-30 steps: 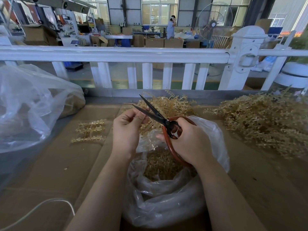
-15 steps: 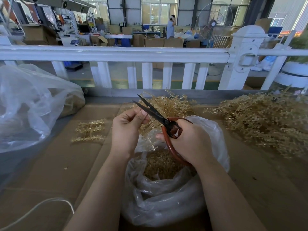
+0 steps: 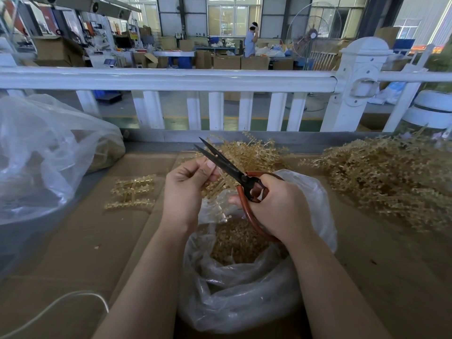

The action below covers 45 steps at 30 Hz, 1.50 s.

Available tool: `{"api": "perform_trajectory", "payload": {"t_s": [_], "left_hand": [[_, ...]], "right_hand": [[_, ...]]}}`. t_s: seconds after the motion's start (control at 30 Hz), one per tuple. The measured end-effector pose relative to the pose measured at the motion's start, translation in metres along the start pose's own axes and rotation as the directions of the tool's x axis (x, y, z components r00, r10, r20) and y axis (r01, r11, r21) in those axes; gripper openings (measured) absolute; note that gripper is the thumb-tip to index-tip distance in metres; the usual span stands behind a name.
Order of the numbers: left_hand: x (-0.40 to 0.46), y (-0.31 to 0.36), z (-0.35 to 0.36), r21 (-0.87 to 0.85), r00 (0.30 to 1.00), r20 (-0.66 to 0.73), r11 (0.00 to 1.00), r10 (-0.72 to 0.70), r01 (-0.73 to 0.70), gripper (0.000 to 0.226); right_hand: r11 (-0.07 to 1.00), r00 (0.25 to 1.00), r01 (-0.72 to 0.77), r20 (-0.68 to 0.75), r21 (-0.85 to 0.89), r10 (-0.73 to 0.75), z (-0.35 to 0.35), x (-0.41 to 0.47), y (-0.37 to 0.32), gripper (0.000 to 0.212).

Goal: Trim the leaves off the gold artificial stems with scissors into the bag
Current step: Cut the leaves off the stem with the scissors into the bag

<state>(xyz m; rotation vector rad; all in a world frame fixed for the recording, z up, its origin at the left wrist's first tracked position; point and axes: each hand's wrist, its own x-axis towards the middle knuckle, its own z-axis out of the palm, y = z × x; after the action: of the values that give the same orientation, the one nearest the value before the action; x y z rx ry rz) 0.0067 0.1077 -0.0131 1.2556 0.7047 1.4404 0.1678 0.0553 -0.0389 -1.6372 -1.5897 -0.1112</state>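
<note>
Two bare hands work over a crinkled clear plastic bag (image 3: pixel 247 297) that sits open on the brown cardboard-covered table (image 3: pixel 73 253). From the single head view, the left hand (image 3: pixel 186 189) has its fingers curled and thumb pressed in, pinching a thin gold stem (image 3: pixel 221 183) whose knobbly, leaf-studded length slants down toward the bag's mouth. The right hand (image 3: pixel 276 206) is wrapped tight round the smooth reddish-brown loop handles of the scissors (image 3: pixel 234 171); the long dark blades stand a little apart and point up and away past the left thumb, with the stem lying at their inner side.

Below both wrists, inside the bag, lies a heap of small gold trimmings (image 3: pixel 234 238), grainy and crumb-like. Just beyond the fingertips sits a tangled mound of gold stems (image 3: pixel 249 152), spiky and wiry. Out to the right of the right hand spreads a much larger bristly pile (image 3: pixel 386 182) of the same gold sprigs. To the left of the left hand, a few flat, ladder-shaped gold pieces (image 3: pixel 133 190) lie in a neat row on the cardboard. Farther left bulges a big, cloudy plastic sack (image 3: pixel 44 152), soft and wrinkled. Near the left forearm a white cord (image 3: pixel 61 304) curves across the table. Beyond the hands runs a glossy white railing (image 3: pixel 171 78) with square balusters.
</note>
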Motion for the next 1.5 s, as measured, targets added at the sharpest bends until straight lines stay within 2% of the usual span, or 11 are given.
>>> {"api": "perform_trajectory", "payload": {"t_s": [0.17,0.3,0.4,0.5,0.67,0.8,0.97,1.13,1.27,1.4,1.5], "left_hand": [[0.001,-0.001,-0.001,-0.002,1.000,-0.008,1.000,-0.010,0.010,0.012],[0.001,-0.001,-0.002,-0.006,0.999,-0.033,0.999,-0.036,0.035,0.016],[0.002,-0.001,-0.003,-0.014,0.996,-0.068,0.998,-0.054,0.053,0.015],[0.002,-0.001,-0.003,-0.003,0.996,-0.075,0.998,-0.058,0.058,0.015],[0.000,-0.002,-0.003,0.015,0.994,-0.070,0.997,-0.079,0.080,0.013],[0.001,0.000,-0.003,-0.034,0.989,-0.059,0.991,-0.133,0.131,0.012],[-0.001,0.005,-0.002,-0.113,0.957,0.013,0.951,-0.290,0.289,0.034],[0.000,0.008,-0.003,-0.159,0.806,0.223,0.796,-0.548,0.585,0.069],[0.000,0.008,-0.011,-0.292,0.756,0.339,0.701,-0.560,0.650,0.052],[-0.001,0.006,-0.013,-0.301,0.724,0.479,0.682,-0.497,0.667,0.063],[-0.003,0.005,-0.009,-0.177,0.709,0.493,0.740,-0.504,0.649,0.022]], "right_hand": [[1.000,1.000,0.014,-0.002,0.028,-0.013,0.001,0.000,0.001,0.061],[0.991,0.996,-0.068,0.057,0.111,0.062,0.001,0.000,-0.001,0.056],[0.930,0.984,-0.171,0.110,0.327,0.143,-0.001,0.003,-0.005,0.057],[0.854,0.976,-0.213,0.142,0.474,0.165,-0.005,0.004,-0.009,0.042],[0.784,0.951,-0.308,0.202,0.540,0.235,-0.007,0.007,-0.009,0.016],[0.754,0.938,-0.347,0.213,0.558,0.274,-0.005,0.009,-0.010,0.018],[0.717,0.935,-0.353,0.194,0.600,0.298,-0.006,0.011,-0.009,0.018],[0.649,0.932,-0.320,0.108,0.690,0.345,-0.009,0.009,-0.007,0.019],[0.625,0.926,-0.268,0.017,0.733,0.377,-0.010,0.007,-0.006,0.025],[0.632,0.912,-0.245,-0.046,0.735,0.407,-0.009,0.008,-0.007,0.024],[0.677,0.921,-0.214,-0.085,0.704,0.380,-0.005,0.008,-0.008,0.031]]}}
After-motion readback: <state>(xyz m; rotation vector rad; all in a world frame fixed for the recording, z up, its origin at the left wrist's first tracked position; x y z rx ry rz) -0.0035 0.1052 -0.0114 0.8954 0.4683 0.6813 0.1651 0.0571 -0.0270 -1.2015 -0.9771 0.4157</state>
